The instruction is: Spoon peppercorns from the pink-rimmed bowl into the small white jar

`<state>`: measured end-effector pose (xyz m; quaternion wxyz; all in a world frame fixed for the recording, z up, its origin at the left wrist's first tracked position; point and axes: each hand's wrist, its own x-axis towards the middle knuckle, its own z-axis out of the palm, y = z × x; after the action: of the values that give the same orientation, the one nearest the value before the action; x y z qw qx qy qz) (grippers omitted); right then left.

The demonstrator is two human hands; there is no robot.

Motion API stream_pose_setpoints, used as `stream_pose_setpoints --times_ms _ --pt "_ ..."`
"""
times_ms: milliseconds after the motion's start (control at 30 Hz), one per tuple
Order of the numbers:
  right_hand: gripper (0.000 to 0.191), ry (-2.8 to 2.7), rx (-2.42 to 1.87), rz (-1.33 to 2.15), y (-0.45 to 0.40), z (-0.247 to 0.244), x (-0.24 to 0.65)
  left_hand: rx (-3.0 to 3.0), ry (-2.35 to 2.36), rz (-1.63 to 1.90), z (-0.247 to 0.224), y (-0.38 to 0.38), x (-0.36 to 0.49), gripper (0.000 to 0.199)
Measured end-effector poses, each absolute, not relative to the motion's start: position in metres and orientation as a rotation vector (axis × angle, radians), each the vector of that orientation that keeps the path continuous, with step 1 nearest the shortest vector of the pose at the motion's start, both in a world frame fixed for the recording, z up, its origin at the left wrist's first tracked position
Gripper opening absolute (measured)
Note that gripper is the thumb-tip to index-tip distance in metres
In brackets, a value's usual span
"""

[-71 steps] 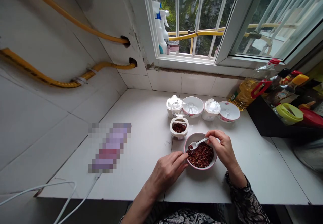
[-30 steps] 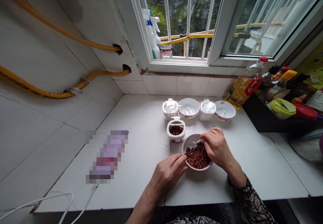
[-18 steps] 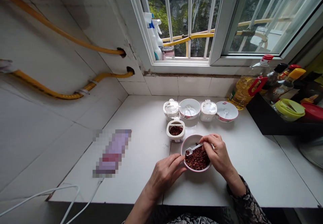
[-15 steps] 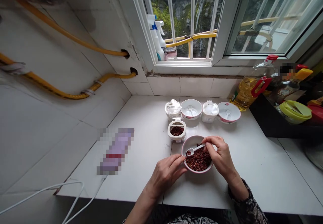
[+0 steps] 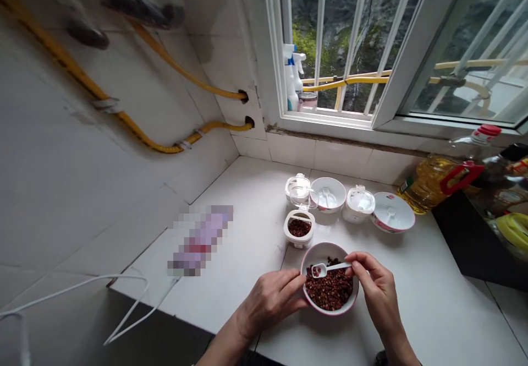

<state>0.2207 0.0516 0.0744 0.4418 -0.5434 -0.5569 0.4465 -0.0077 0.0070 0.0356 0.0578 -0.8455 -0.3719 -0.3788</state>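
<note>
My left hand point(image 5: 270, 302) grips the left rim of a white bowl point(image 5: 314, 253) with a pink edge. Inside the bowl lie reddish-brown dried peppercorns point(image 5: 330, 293). Between the thumb and fingers of my right hand point(image 5: 377, 289) is the handle of a small white spoon point(image 5: 335, 267). The spoon is over the peppercorns, its scoop pointing left with a few of them in it. Just behind the bowl stands a small white seasoning jar point(image 5: 300, 242), its clear lid raised, with similar peppercorns inside.
Farther back are a white-filled jar point(image 5: 296, 196), another jar point(image 5: 358, 212) and two bowls, left point(image 5: 328, 207) and right point(image 5: 406, 224), with small spoons. An oil bottle point(image 5: 429, 176) and black rack point(image 5: 470, 239) stand right. A blurred purple object point(image 5: 202, 242) lies left, by a white cable point(image 5: 132, 319).
The view has swung left, so things appear farther right. The spoon has turned more level above the peppercorns, with some in its scoop. My left hand stays on the bowl.
</note>
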Motion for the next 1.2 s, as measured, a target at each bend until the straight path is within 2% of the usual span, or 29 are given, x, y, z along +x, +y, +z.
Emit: stream_pose_setpoints --times_ms 300,500,600,800,933,1033,1133,1200 --pt "0.036 -1.4 -1.351 1.078 0.058 0.071 0.224 -2.509 -1.107 -1.136 0.037 0.008 -0.004 0.033" --pt "0.03 -1.424 -1.333 1.042 0.054 0.073 0.216 -2.54 -1.191 -1.024 0.04 -0.002 -0.002 0.026" --pt "0.031 -1.423 -1.344 1.036 0.052 0.073 0.215 -2.533 -1.311 -1.092 0.039 -0.01 0.001 0.033" --pt "0.033 -1.377 -1.333 0.997 0.052 0.08 0.214 -2.455 -1.446 -1.219 0.028 -0.019 0.009 0.03" --pt "0.023 -1.47 -1.274 0.783 0.056 0.095 0.197 -2.413 -1.432 -1.266 0.02 -0.017 0.012 0.03" --pt "0.017 -1.662 -1.181 0.463 0.062 0.1 0.179 -2.41 -1.406 -1.253 0.017 -0.015 0.011 0.03" --pt "0.022 -1.948 -0.995 0.113 0.067 0.097 0.167 -2.394 -1.376 -1.245 0.014 -0.015 0.009 0.03" --pt "0.028 -2.08 -0.9 0.007 0.068 0.094 0.165 -2.399 -1.363 -1.247 0.013 -0.016 0.008 0.03"
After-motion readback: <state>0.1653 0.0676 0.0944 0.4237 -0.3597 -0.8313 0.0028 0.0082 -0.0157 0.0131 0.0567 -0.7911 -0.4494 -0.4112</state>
